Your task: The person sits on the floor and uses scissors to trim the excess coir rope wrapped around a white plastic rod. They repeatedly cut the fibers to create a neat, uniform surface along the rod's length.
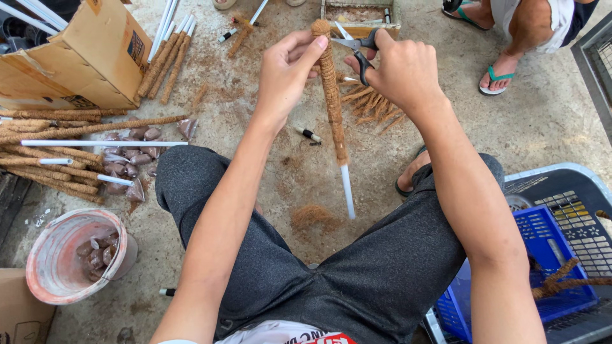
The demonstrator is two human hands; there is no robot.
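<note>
My left hand (288, 69) pinches the top of a brown fibre-wrapped stick (331, 95), held upright over the floor between my knees. Its bare white lower end (347, 191) points down. My right hand (400, 67) holds black-handled scissors (356, 46), blades aimed at the stick's top. Both hands are close together at the stick's upper end.
Cardboard box (89, 57) at upper left with wrapped and plain white sticks (167, 54) beside it. More wrapped sticks (57, 150) and small bags at left. A dirty bucket (67, 255) at lower left. Blue crate (548, 255) at right. Another person's foot in a sandal (500, 73) at top right.
</note>
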